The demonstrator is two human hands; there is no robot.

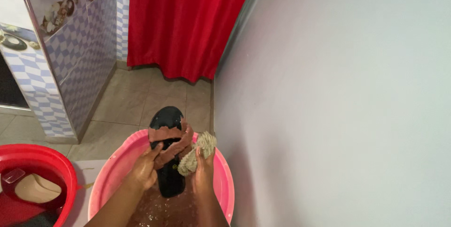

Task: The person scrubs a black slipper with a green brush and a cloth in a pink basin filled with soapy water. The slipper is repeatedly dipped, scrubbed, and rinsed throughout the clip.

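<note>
A red basin (56,161) sits well left of the fingers. The left hand (143,168) grips a black sandal (168,161) by its brown straps (171,140), fingers curled around them, over the pink basin (108,175). Just right, the right hand (203,170) clutches a sponge (199,149), pressed against the straps.

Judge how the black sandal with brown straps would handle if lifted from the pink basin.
The sandal is wet, so probably slippery. Its flat sole looks fairly stiff, held upright by the left hand. It seems light.
</note>
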